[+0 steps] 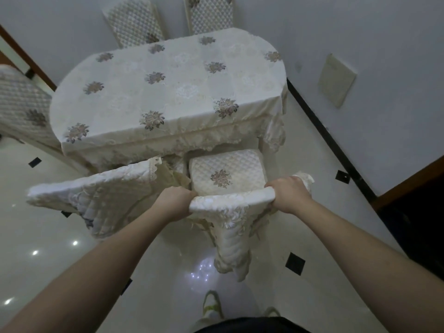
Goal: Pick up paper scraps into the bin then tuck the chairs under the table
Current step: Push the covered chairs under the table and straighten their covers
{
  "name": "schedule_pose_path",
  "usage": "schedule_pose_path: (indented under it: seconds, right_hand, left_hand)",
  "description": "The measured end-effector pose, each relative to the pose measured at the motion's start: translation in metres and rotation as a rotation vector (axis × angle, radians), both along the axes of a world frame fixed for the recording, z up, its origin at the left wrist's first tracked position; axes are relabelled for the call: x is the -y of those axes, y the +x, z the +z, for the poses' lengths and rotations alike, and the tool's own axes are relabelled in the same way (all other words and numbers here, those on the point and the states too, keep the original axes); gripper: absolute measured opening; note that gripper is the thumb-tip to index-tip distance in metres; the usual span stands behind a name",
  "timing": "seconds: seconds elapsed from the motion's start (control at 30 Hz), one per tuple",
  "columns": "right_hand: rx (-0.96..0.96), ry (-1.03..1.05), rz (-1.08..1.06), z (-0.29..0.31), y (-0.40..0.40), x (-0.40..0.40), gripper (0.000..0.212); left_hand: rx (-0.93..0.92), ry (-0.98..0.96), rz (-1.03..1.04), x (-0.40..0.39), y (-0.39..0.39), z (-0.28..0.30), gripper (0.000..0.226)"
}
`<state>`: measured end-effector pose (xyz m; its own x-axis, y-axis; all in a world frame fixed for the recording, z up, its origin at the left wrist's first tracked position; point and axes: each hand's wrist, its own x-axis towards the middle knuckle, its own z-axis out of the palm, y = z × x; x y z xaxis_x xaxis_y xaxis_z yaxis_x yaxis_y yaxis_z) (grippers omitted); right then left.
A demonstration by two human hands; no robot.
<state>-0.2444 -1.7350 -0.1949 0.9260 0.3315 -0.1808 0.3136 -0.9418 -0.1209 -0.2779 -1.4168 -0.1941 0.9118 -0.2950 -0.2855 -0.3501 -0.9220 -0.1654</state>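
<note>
Both hands are gripping the top rail of the near chair (pixel 230 200): left hand (pixel 176 203) is clamping the rail's left end, right hand (pixel 287 194) is wrapping its right end, fingers curled over the padded cover.

Progress, judged: no paper scraps and no bin are showing anywhere in view, so the scrap step is probably finished; cannot confirm. Chair-tucking is in hand. The near chair's seat (pixel 225 173) is sitting at 12 o'clock from the grip, its front edge just under the lace fringe of the table (pixel 168 92), most of the seat still outside. So this chair is partly in.

A second chair (pixel 96 193) is standing at 9 o'clock from the left hand, angled, back rail well out from the table; likely left to do. A chair at the table's 9 o'clock end (pixel 21 104) and two at the far side (pixel 134 22) are looking pushed in or near it; cannot tell exactly.
</note>
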Motion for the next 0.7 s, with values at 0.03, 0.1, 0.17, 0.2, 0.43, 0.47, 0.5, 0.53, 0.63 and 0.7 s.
schedule_pose_path:
  seconds: [0.03,0.1,0.17,0.2,0.43,0.47,0.5,0.53,0.63,0.7]
  right_hand:
    - [-0.005,0.004,0.002,0.001,0.005,0.001,0.028]
    - [-0.014,-0.001,0.009,0.003,0.015,0.005,0.03]
    - [-0.014,-0.024,0.023,0.005,0.024,0.008,0.033]
    - [-0.015,-0.029,0.029,0.005,0.028,0.01,0.033]
    - [-0.063,-0.052,0.079,0.003,0.06,0.019,0.031]
    - [-0.062,-0.057,0.081,0.004,0.066,0.017,0.031]
    - [-0.059,-0.059,0.082,0.005,0.071,0.015,0.031]
    - [-0.06,-0.063,0.081,0.005,0.077,0.012,0.031]
    - [-0.062,-0.088,0.089,0.001,0.092,0.001,0.031]
    - [-0.063,-0.09,0.088,-0.004,0.104,-0.006,0.031]
  left_hand:
    - [0.004,-0.002,0.004,0.002,0.004,0.001,0.029]
    - [0.014,-0.004,0.01,0.007,0.01,0.003,0.03]
    - [0.023,-0.013,0.026,0.013,0.015,0.003,0.029]
    - [0.027,-0.015,0.033,0.016,0.018,0.002,0.028]
    - [0.002,-0.039,0.085,0.027,0.042,-0.009,0.023]
    - [0.007,-0.045,0.099,0.026,0.047,-0.009,0.022]
    - [0.007,-0.049,0.114,0.025,0.054,-0.01,0.021]
    - [0.001,-0.053,0.132,0.023,0.06,-0.011,0.021]
    - [-0.023,-0.062,0.181,0.015,0.078,-0.016,0.029]
    - [-0.032,-0.045,0.185,0.007,0.091,-0.02,0.033]
